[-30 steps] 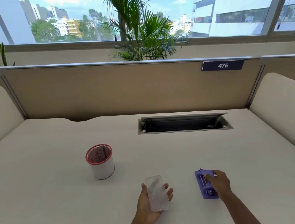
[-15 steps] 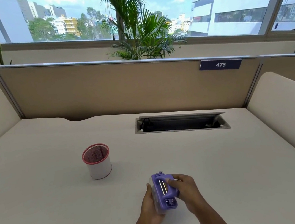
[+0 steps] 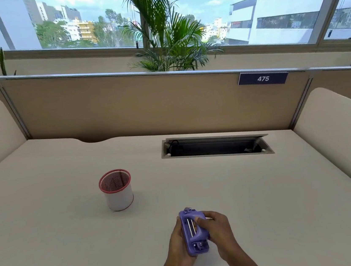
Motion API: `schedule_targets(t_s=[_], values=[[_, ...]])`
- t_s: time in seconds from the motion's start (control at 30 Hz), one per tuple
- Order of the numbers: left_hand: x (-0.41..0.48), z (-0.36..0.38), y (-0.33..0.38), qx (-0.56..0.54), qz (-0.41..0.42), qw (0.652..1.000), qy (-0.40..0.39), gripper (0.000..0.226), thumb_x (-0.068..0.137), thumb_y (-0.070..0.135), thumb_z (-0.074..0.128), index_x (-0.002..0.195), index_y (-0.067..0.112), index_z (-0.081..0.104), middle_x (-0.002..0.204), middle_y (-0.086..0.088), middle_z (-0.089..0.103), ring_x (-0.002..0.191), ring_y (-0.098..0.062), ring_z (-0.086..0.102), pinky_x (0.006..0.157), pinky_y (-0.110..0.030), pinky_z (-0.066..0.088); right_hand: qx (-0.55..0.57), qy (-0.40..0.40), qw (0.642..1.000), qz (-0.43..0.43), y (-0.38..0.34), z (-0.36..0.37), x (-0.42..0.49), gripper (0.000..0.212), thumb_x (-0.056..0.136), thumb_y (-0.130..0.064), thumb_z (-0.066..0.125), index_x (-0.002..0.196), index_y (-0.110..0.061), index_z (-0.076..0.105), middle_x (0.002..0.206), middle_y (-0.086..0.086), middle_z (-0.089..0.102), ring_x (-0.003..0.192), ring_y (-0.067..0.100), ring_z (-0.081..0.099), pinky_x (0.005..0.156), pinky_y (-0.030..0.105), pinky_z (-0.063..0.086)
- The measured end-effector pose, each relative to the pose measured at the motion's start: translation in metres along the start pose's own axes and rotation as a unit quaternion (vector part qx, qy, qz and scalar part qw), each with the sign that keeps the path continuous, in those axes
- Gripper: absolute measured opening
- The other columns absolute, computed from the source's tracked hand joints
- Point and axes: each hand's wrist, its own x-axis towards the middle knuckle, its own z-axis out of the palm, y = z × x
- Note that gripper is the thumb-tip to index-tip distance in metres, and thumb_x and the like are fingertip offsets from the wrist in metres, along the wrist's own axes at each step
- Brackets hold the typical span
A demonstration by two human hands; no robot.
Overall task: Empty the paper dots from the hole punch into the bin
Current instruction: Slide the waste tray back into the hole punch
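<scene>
Holding purple hole punch [image 3: 201, 234] underside-up over tabletop [image 3: 266, 199], well apart from red-rimmed mesh bin [image 3: 116, 192]; clamped in grips of left hand [image 3: 176, 243] beneath and right hand [image 3: 217, 229] above. Lifted off tabletop onto left hand's clear tray a second before; judged refitting, emptying likely done.

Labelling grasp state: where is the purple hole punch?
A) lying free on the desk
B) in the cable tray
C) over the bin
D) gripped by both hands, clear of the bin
D: left hand and right hand both grip the hole punch, well right of the bin.
</scene>
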Motion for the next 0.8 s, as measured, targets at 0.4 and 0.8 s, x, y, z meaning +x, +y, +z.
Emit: schedule_targets(t_s=[0.4, 0.8], values=[[0.02, -0.017, 0.012, 0.112, 0.05, 0.992, -0.01, 0.044, 0.099, 0.033, 0.034, 0.094, 0.0, 0.063, 0.076, -0.018, 0.069, 0.074, -0.031, 0.06, 0.049, -0.029, 0.058, -0.039, -0.051, 0.997, -0.033, 0.001, -0.001, -0.014, 0.023, 0.084, 0.001, 0.06, 0.078, -0.021, 0.064, 0.084, 0.01, 0.067, 0.082, 0.026, 0.062, 0.087, 0.043, 0.053], [0.028, -0.022, 0.008, 0.135, 0.088, 0.987, -0.009, 0.043, 0.098, 0.031, 0.034, 0.086, 0.001, 0.061, 0.054, -0.009, 0.072, 0.044, -0.018, 0.068, 0.04, -0.024, 0.054, -0.142, 0.034, 0.981, -0.124, -0.001, -0.012, 0.002, 0.012, 0.091, -0.014, 0.055, 0.086, -0.013, 0.066, 0.084, 0.003, 0.068, 0.069, 0.013, 0.062, 0.07, 0.026, 0.054]])
